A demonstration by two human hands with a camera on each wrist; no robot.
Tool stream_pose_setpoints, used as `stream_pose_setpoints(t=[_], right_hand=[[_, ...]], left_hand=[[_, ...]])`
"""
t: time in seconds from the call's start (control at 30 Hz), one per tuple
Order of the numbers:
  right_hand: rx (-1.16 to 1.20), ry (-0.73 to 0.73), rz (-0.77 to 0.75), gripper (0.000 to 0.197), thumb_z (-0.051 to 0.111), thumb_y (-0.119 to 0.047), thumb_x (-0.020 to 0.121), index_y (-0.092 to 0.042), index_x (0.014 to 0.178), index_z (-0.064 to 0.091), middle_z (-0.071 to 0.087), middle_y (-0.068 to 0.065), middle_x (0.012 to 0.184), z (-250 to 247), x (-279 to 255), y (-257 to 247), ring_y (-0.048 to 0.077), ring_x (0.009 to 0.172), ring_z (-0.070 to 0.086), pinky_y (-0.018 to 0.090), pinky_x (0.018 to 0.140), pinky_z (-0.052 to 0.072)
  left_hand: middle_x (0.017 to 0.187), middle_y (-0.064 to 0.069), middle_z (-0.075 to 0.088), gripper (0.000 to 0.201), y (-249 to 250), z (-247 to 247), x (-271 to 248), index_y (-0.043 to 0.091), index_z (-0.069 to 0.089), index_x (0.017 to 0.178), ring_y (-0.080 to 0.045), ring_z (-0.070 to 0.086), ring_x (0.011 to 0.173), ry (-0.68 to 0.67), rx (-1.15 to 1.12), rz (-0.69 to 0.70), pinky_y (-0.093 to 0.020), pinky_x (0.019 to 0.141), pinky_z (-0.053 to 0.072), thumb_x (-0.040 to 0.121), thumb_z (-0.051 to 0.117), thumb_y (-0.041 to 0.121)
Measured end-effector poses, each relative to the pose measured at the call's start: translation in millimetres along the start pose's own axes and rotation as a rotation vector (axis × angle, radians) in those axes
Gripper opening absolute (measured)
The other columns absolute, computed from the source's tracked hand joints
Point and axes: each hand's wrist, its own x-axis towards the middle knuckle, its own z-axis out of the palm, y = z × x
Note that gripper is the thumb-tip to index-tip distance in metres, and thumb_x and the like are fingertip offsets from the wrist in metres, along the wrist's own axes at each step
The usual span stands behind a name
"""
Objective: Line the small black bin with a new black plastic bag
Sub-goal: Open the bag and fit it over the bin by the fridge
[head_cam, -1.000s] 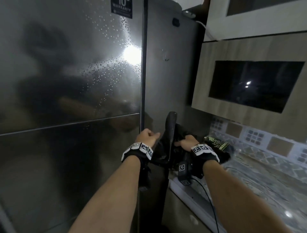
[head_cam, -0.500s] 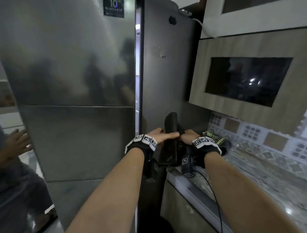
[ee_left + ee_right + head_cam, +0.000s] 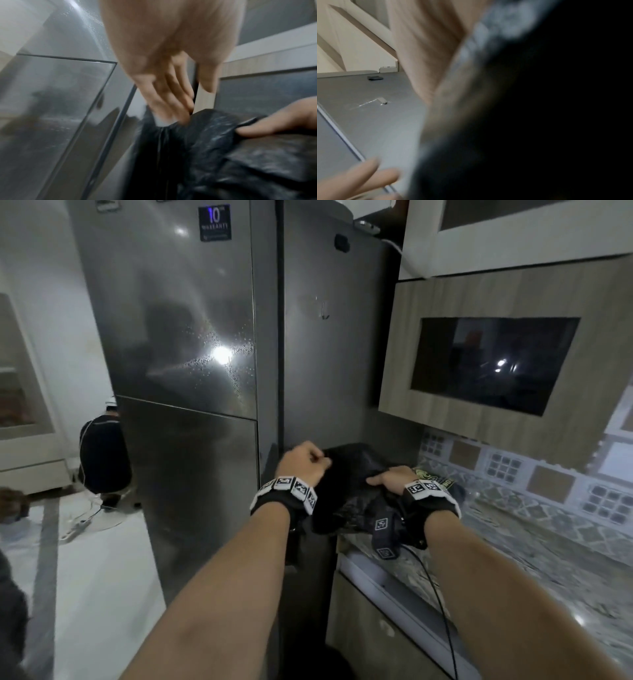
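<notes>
A crumpled black plastic bag (image 3: 352, 474) hangs between my two hands over the counter's left end, beside the fridge. My left hand (image 3: 305, 462) pinches the bag's left edge with curled fingers; in the left wrist view its fingertips (image 3: 180, 119) dig into the bunched plastic (image 3: 214, 135). Just to the right, my right hand (image 3: 388, 477) grips the other side, and its thumb (image 3: 274, 125) presses the film down. In the right wrist view the bag (image 3: 539, 121) blocks most of the picture beside my palm (image 3: 426, 54). No bin shows in any view.
A tall steel fridge (image 3: 191, 337) stands directly ahead and left. The granite counter (image 3: 548, 559) runs off to the right under a wood cabinet with dark glass (image 3: 496, 364). A green-printed pack (image 3: 436, 479) lies behind my right hand. A person (image 3: 102, 453) crouches on the white floor at left.
The bag was a narrow upright strip between my close-set hands; now my left hand has pulled away to the left and the bag is spread wider. My view has swung left.
</notes>
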Motion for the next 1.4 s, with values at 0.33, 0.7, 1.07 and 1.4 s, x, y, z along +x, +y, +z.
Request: stream_pose_setpoints(t=[0.33,0.7,1.07,1.4], right_hand=[[0.510,-0.227,-0.043,0.027,0.065,-0.028,0.087,-0.002,0.096,0.067,0.073,0.011,0.086,30.5,2.0,-4.6,0.021,0.079,0.067,0.036,0.083,0.056],[-0.351,-0.113,-0.158,0.029,0.049,-0.023,0.096,-0.003,0.106,0.067,0.064,0.018,0.116,22.1,5.6,1.5,0.031,0.115,0.058,0.027,0.083,0.040],[-0.484,-0.009,-0.086,0.029,0.051,-0.009,0.091,-0.006,0.115,0.068,0.063,0.014,0.127,41.3,39.4,44.0,0.030,0.120,0.056,0.027,0.096,0.043],[-0.415,-0.084,0.013,0.027,0.059,-0.016,0.086,-0.005,0.108,0.070,0.068,0.018,0.115,113.2,76.4,98.4,0.032,0.103,0.062,0.033,0.083,0.048]], left_hand=[[0.090,-0.011,0.069,0.027,-13.5,18.7,15.8,0.001,0.073,0.100,-0.029,0.069,0.100,-0.382,-0.153,-0.121,-0.027,0.083,0.046,0.079,0.072,0.018],[0.132,-0.016,0.060,0.034,-21.8,-13.4,14.8,0.003,0.062,0.123,-0.030,0.056,0.121,-0.339,-0.106,-0.190,-0.028,0.099,0.040,0.100,0.039,0.014],[0.116,-0.013,0.070,0.026,-91.1,-12.7,19.0,0.010,0.073,0.107,-0.033,0.064,0.108,-0.345,0.304,-0.229,-0.032,0.094,0.051,0.089,0.055,0.004],[0.133,-0.011,0.060,0.064,-167.5,60.9,12.9,0.006,0.054,0.132,-0.032,0.056,0.122,-0.438,0.093,-0.423,-0.037,0.106,0.043,0.084,0.062,0.048]])
